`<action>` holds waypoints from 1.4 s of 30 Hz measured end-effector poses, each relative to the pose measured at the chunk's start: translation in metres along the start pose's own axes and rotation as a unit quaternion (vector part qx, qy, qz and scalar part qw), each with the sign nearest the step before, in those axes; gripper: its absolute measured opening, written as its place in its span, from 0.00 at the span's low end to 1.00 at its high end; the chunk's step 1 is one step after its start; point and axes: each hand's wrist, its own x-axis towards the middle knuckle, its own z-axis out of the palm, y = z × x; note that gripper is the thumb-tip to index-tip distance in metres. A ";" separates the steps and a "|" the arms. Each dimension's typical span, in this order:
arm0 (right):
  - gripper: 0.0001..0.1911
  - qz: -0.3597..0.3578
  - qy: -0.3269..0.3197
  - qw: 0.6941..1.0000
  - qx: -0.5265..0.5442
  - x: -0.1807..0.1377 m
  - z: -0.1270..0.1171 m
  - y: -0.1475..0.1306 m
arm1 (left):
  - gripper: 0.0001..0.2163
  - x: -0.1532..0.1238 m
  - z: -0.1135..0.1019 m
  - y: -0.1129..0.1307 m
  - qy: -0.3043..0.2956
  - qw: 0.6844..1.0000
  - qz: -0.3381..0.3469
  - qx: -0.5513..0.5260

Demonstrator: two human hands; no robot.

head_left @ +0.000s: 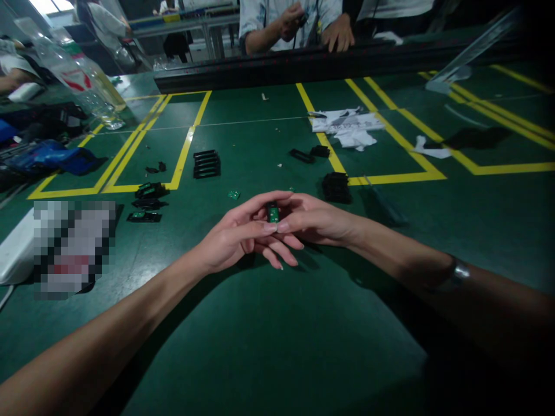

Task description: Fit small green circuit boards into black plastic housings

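Between my two hands is a small green circuit board (pixel 273 215) set in a black plastic housing, held just above the green table (pixel 277 329). My left hand (pixel 243 231) closes on it from the left, with the thumb at its lower edge and the other fingers behind. From the right, my right hand (pixel 314 221) grips the same piece, its thumb tip meeting the left thumb. The fingers cover most of the housing. A loose green circuit board (pixel 234 195) lies on the table just beyond my left hand.
Black housings sit in a row (pixel 207 164), a left pile (pixel 147 202) and a right stack (pixel 336 188). Torn white paper (pixel 347 124) lies beyond. Plastic bottles (pixel 80 81) and a white box (pixel 26 242) stand left. A black rail (pixel 260 68) crosses the back; a person's hands are behind it.
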 end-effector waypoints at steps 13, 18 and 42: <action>0.09 0.001 -0.028 0.999 -0.034 -0.001 0.005 -0.004 | 0.26 0.001 -0.002 0.003 -0.019 0.999 -0.028 -0.005; 0.09 -0.002 -0.075 0.997 -0.022 0.002 0.009 -0.006 | 0.26 0.000 -0.002 0.003 -0.024 0.999 -0.030 -0.007; 0.14 -0.003 -0.084 0.996 -0.042 0.002 0.015 -0.010 | 0.19 0.001 -0.003 0.002 -0.025 0.999 -0.029 -0.004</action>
